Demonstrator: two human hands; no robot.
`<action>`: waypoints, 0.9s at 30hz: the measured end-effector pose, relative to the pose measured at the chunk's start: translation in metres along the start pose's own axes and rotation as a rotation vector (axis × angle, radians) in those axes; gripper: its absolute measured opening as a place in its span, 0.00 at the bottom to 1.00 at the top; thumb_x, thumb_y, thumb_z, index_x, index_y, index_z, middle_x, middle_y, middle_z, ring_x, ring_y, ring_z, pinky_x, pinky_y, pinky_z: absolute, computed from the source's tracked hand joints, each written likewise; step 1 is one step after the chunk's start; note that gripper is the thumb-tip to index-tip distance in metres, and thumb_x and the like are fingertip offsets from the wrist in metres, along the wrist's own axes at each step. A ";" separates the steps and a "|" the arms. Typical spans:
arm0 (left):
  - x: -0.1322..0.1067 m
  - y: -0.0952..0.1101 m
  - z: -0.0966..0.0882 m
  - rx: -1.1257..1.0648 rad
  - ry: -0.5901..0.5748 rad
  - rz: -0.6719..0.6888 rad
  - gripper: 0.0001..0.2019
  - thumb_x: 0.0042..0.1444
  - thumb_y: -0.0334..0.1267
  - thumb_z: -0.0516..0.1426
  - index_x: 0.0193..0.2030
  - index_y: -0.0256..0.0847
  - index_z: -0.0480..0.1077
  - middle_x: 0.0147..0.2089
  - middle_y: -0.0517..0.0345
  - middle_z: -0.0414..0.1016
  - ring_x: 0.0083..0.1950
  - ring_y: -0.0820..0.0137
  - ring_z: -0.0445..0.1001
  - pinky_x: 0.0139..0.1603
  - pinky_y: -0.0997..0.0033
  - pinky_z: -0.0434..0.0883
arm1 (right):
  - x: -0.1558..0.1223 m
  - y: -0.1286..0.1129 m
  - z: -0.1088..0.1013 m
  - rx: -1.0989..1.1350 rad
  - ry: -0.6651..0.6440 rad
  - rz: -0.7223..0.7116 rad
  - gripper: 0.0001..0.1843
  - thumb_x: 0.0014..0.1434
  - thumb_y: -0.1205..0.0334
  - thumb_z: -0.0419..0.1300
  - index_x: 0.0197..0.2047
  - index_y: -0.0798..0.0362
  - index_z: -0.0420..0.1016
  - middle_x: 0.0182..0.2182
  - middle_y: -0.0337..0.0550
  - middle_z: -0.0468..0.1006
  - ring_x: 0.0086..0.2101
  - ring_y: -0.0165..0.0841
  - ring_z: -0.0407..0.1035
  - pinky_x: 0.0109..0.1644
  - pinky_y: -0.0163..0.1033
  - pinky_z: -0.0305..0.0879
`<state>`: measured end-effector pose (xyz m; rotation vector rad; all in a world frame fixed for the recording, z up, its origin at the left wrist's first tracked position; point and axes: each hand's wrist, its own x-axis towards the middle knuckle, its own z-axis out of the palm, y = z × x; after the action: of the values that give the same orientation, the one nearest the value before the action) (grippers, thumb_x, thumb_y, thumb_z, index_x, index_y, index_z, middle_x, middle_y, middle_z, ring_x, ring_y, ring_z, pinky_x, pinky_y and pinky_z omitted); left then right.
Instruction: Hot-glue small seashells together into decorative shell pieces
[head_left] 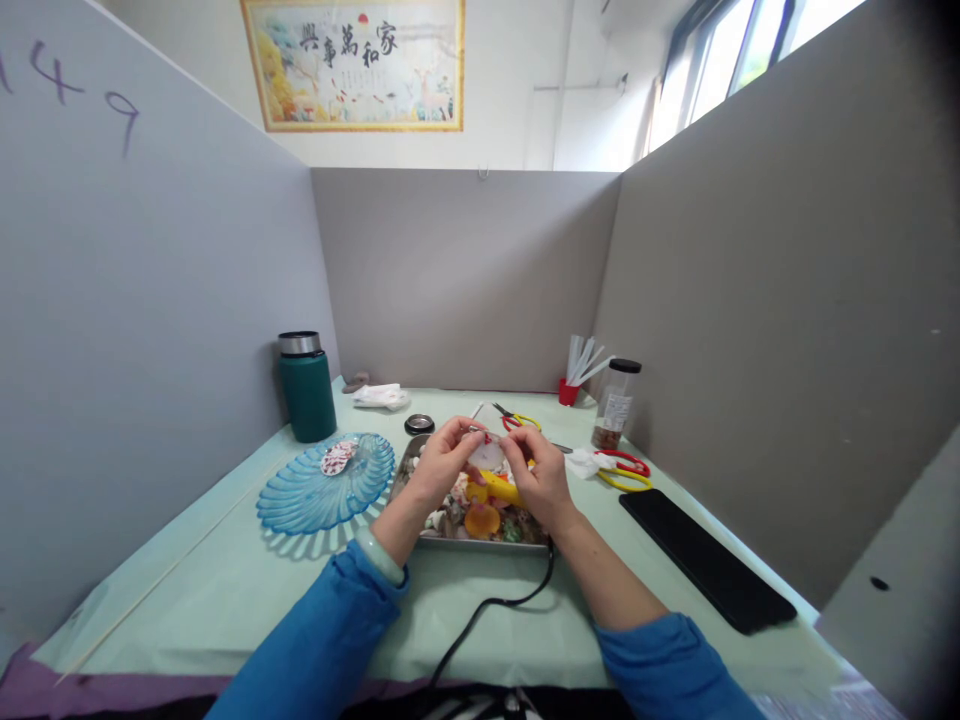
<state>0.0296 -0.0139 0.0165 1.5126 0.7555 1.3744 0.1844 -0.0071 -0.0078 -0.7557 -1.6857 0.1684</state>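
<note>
My left hand (448,458) and my right hand (536,474) are raised close together over a metal tray (480,546). Both sets of fingers are pinched on a small thin piece with red on it (487,437), too small to name. Below the fingers shows a whitish round piece (489,456). Shells (454,512) in mixed colours fill the tray, with an orange round shell (481,521) near its front. A yellow tool (501,488), partly hidden by my right hand, lies across them. From the tray's right front corner a black cord (487,602) runs towards me.
On the left stand a blue scalloped plate (300,500) bearing a speckled disc (338,457) and a green bottle (307,395). To the right are scissors (626,472), a clear jar (616,405), a red cup of white sticks (569,392) and a black phone (705,560). Grey partitions (465,280) enclose the table.
</note>
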 end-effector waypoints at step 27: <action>0.002 -0.005 -0.001 0.064 -0.012 -0.009 0.15 0.53 0.47 0.58 0.40 0.37 0.68 0.33 0.58 0.70 0.30 0.73 0.70 0.20 0.79 0.71 | 0.000 0.003 0.004 -0.037 0.013 -0.066 0.04 0.59 0.62 0.58 0.39 0.51 0.69 0.29 0.38 0.69 0.26 0.28 0.63 0.31 0.34 0.61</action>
<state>0.0298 -0.0102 0.0126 1.5636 0.8043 1.3455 0.1822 -0.0039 -0.0106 -0.7267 -1.7029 0.0862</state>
